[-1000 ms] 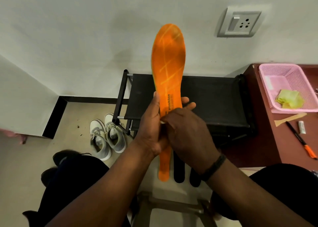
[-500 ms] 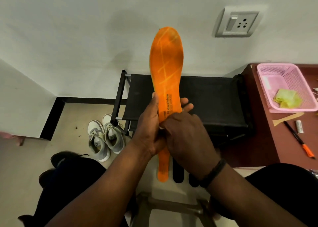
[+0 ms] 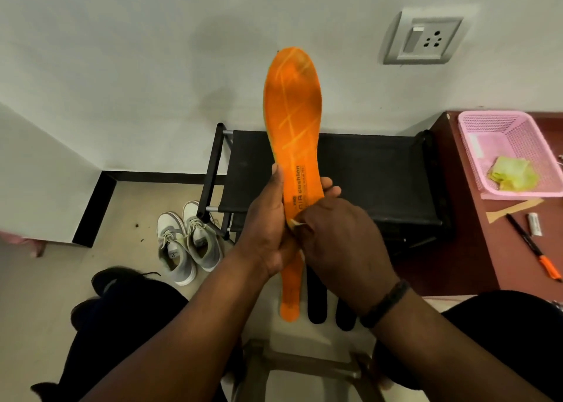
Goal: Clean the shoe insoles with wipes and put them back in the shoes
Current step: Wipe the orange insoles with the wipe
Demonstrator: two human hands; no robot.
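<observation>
Insole (image 3: 292, 121), orange, printed side up: held upright in front of the wall, gripped about its middle by the left hand (image 3: 268, 228), thumb along one edge and fingers curled round behind. Right hand (image 3: 338, 243) presses a small pale wipe (image 3: 296, 223), mostly hidden under curled fingers, against the printed face just below the lettering.

Step in hand, as judged: wiping, lower half under treatment.

Next move calls for: strokes toward the heel, a turn to the reverse side, then refitting in a shoe.

Surroundings:
- Two black insoles (image 3: 316, 304) lying below the hands, probably awaiting their turn.
- Grey shoes (image 3: 189, 246), a pair, on the floor to the left, near a black rack (image 3: 365, 173).
- Pink basket (image 3: 515, 133) on a brown table (image 3: 475, 243), holding crumpled yellow-green sheets (image 3: 511, 173).
- Pens (image 3: 533, 246) beside it.

Obstructions: none seen between hands and shoes.
</observation>
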